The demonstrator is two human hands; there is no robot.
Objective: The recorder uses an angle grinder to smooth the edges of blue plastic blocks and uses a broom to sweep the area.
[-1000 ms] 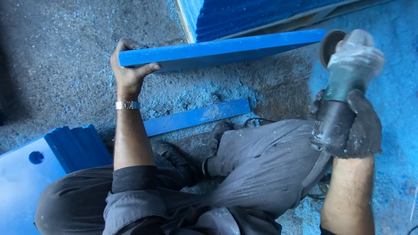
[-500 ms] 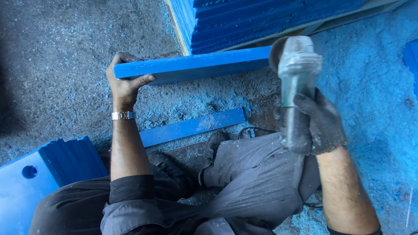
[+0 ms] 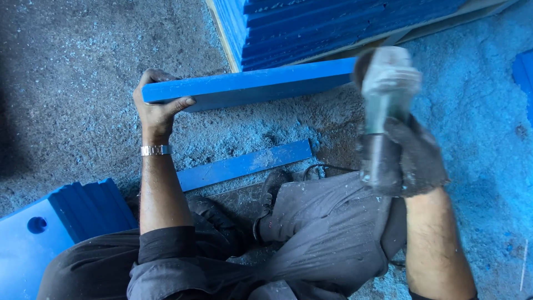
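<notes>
Head view: grinder (image 3: 386,105) has swung onto the blue board (image 3: 250,89).

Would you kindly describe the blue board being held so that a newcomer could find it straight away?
Start at the stack of blue boards at the top. Just in front of it, one long blue board stands on edge on the dusty floor. Unlike the thinner blue strip lying flat nearer the knees, the bare left hand grips its end and the grinder in the gloved right hand meets its other end.
</notes>
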